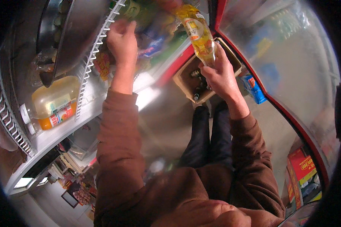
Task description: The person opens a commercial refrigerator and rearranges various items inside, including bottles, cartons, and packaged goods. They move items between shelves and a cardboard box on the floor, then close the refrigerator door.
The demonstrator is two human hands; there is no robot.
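Note:
My right hand [220, 75] is closed around the neck end of a clear bottle of yellow liquid [197, 32] with a label, its base pointing away towards the top. My left hand [122, 39] is raised beside the edge of a white wire rack [92, 54]; its fingers are bent and blurred, and whether they hold anything is not clear. Beyond both hands lie blurred, colourful packages. Below the bottle, a cardboard box [184, 85] with dark bottles inside stands on the floor near my feet.
A red-framed glass door [284, 113] stands swung out at the right. Blue packs [254, 89] lie by the box. On the white shelf [93, 105] at the left are a large plastic bottle [56, 95], an orange drink bottle [61, 116] and a dark pan-like vessel [71, 31].

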